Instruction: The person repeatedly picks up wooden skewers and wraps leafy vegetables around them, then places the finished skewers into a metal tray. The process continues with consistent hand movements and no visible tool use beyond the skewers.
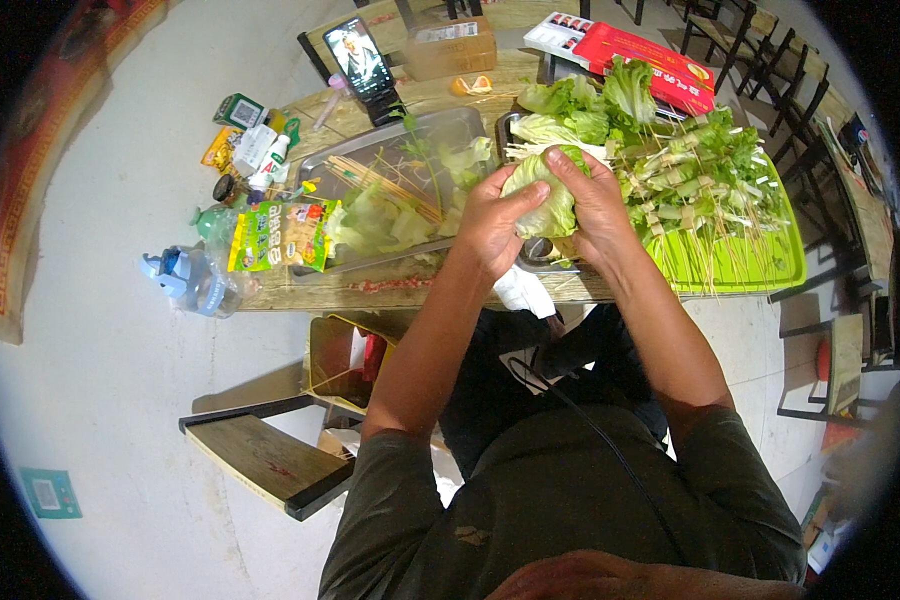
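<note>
Both of my hands grip one pale green lettuce leaf, held above the table's near side. My left hand has its thumb pressed on the leaf's face, and my right hand pinches the opposite side with its thumb near the top. Left of them lies a metal tray with wooden skewers, a green stem and torn lettuce pieces. Behind my right hand are whole lettuce leaves and white enoki mushrooms. To the right, skewered greens are piled on a lime-green plastic tray.
A phone stands upright behind the metal tray, near a cardboard box and orange pieces. Snack packets and bottles crowd the table's left end. Below are a yellow bin and a wooden stool.
</note>
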{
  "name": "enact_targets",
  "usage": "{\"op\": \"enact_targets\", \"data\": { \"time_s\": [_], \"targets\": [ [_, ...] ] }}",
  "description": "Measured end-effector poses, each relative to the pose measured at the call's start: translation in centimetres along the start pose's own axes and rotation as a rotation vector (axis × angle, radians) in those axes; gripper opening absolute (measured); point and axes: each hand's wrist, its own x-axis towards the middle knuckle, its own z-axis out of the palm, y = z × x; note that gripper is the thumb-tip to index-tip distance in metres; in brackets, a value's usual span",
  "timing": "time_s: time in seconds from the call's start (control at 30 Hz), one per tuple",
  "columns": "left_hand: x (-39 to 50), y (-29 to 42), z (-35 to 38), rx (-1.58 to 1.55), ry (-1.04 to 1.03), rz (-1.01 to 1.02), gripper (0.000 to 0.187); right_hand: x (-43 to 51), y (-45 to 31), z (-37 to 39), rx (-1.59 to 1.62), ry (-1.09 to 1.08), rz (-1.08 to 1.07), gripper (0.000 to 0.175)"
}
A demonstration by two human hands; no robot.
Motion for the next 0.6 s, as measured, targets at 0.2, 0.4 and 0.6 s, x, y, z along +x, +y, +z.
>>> {"op": "enact_targets", "data": {
  "time_s": [0.2,0.4,0.6],
  "targets": [
    [0.9,1.2,-1.5,0.445,0.055,0.090,0.037,0.3,-1.5,-1.0,-0.266,-0.036,0.002,0.030],
    [1.9,1.6,-2.8,0.991,0.208,0.217,0.036,2.3,0.4,-3.0,-0.914,-0.009,-0.321,0.032],
    [1.9,1.4,-3.2,1.115,0.288,0.258,0.036,1.5,1.2,-1.4,-1.140,0.132,-0.417,0.031]
  ]
}}
